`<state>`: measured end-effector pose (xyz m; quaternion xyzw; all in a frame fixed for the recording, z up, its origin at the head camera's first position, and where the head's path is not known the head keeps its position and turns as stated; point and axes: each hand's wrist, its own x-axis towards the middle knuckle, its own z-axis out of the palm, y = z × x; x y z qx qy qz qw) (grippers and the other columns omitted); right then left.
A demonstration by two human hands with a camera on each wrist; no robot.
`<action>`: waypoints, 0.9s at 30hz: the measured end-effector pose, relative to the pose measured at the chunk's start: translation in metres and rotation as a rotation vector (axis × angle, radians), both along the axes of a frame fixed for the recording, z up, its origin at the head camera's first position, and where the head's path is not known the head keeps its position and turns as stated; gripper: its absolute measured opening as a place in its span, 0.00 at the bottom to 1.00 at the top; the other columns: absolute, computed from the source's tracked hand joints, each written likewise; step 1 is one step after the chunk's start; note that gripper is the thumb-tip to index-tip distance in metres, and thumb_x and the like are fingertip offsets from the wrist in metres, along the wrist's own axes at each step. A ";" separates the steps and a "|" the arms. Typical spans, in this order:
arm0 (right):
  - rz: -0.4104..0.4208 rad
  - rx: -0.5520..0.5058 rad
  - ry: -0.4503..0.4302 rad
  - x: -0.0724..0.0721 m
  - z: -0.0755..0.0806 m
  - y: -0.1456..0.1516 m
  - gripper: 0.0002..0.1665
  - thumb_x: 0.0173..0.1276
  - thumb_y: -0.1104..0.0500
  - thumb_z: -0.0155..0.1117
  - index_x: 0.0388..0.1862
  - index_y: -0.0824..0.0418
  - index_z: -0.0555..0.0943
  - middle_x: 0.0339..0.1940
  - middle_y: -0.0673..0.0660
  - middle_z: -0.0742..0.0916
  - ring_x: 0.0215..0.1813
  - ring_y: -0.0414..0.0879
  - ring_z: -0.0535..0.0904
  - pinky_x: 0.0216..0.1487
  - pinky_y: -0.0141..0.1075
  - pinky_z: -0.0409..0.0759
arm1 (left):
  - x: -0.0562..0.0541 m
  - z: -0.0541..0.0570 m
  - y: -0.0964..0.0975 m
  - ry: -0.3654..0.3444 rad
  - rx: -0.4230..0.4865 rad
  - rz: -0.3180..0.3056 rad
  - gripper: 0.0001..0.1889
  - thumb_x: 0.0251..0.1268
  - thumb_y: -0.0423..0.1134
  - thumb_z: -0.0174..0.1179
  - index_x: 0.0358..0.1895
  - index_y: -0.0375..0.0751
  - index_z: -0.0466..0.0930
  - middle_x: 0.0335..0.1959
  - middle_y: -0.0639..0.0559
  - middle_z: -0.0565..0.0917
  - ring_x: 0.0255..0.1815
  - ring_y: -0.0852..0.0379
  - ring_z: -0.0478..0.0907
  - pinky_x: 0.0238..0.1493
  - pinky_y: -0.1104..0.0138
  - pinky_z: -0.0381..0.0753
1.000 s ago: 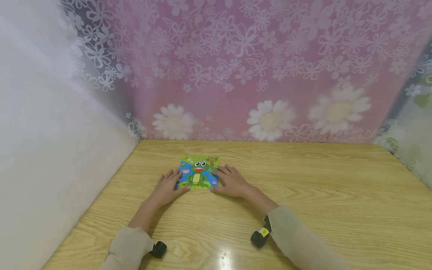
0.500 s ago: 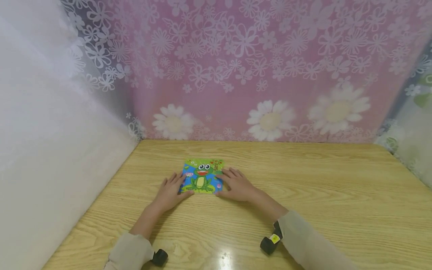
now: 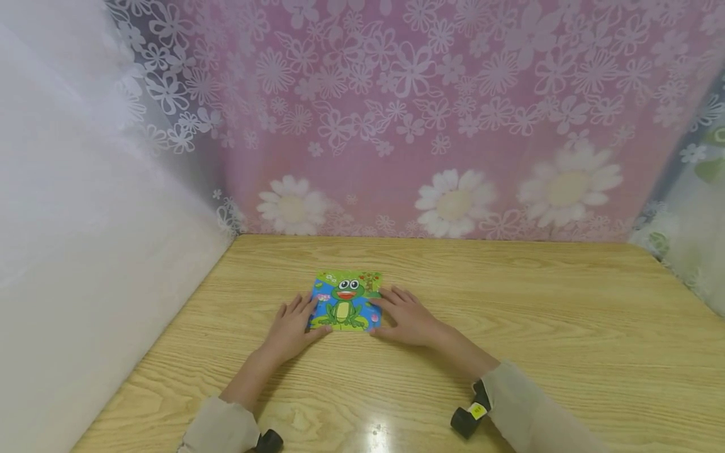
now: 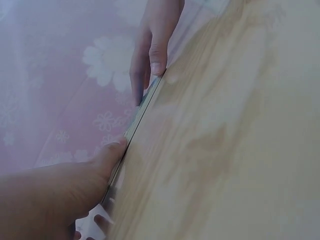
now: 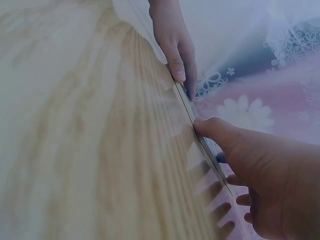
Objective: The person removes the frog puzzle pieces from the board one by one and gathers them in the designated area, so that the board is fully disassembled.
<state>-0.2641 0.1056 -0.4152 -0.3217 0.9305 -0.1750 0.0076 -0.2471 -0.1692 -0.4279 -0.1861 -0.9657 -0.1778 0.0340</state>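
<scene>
A flat square board with a cartoon frog picture [image 3: 343, 309] lies on the wooden table [image 3: 510, 302], left of the middle. My left hand [image 3: 290, 327] rests at its left side, fingers spread along that edge and thumb at the near left corner. At the opposite side my right hand [image 3: 409, 318] touches the board, with a fingertip over the picture and the thumb at the near right corner. Both wrist views show the board's thin edge [image 4: 142, 111] low against the tabletop, with a thumb at each end. Some far fingertips are hidden there.
A pink flowered curtain [image 3: 362, 157] hangs along the table's back edge. White sheeting [image 3: 113, 189] borders the left side. Black wrist cameras [image 3: 466, 421] sit under both beige sleeves.
The frog board has slid right and a little toward me, with both hands moving along with it. The hands keep much the same pose on its sides.
</scene>
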 end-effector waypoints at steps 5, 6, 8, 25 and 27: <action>0.002 -0.007 -0.003 0.004 -0.001 0.005 0.42 0.62 0.34 0.54 0.69 0.54 0.64 0.70 0.61 0.61 0.70 0.63 0.48 0.65 0.57 0.45 | 0.006 0.003 0.005 0.006 -0.002 -0.004 0.42 0.61 0.61 0.53 0.68 0.31 0.57 0.70 0.38 0.54 0.69 0.39 0.46 0.63 0.42 0.42; 0.001 -0.008 -0.003 0.004 -0.001 0.006 0.42 0.62 0.34 0.54 0.69 0.54 0.64 0.70 0.61 0.61 0.70 0.63 0.48 0.65 0.57 0.45 | 0.007 0.004 0.006 0.010 -0.006 -0.005 0.42 0.61 0.61 0.53 0.68 0.31 0.57 0.69 0.38 0.55 0.69 0.38 0.46 0.63 0.42 0.42; 0.000 -0.011 -0.003 0.006 -0.002 0.008 0.42 0.62 0.34 0.54 0.69 0.54 0.64 0.70 0.61 0.62 0.70 0.63 0.49 0.65 0.57 0.45 | 0.010 0.005 0.008 0.015 -0.005 -0.008 0.42 0.61 0.61 0.53 0.68 0.31 0.58 0.69 0.38 0.55 0.69 0.38 0.46 0.63 0.42 0.43; 0.002 -0.001 0.024 0.023 -0.002 0.024 0.43 0.60 0.32 0.54 0.68 0.54 0.65 0.70 0.60 0.62 0.69 0.62 0.50 0.65 0.56 0.47 | 0.028 0.006 0.024 0.056 -0.049 -0.003 0.41 0.61 0.61 0.53 0.66 0.30 0.60 0.67 0.37 0.59 0.68 0.37 0.49 0.62 0.42 0.46; 0.004 -0.004 0.034 0.025 -0.002 0.026 0.43 0.60 0.32 0.54 0.68 0.54 0.65 0.69 0.60 0.63 0.69 0.62 0.51 0.65 0.57 0.48 | 0.030 0.005 0.026 0.054 -0.046 -0.001 0.41 0.61 0.61 0.52 0.67 0.30 0.60 0.68 0.37 0.58 0.68 0.37 0.49 0.62 0.42 0.47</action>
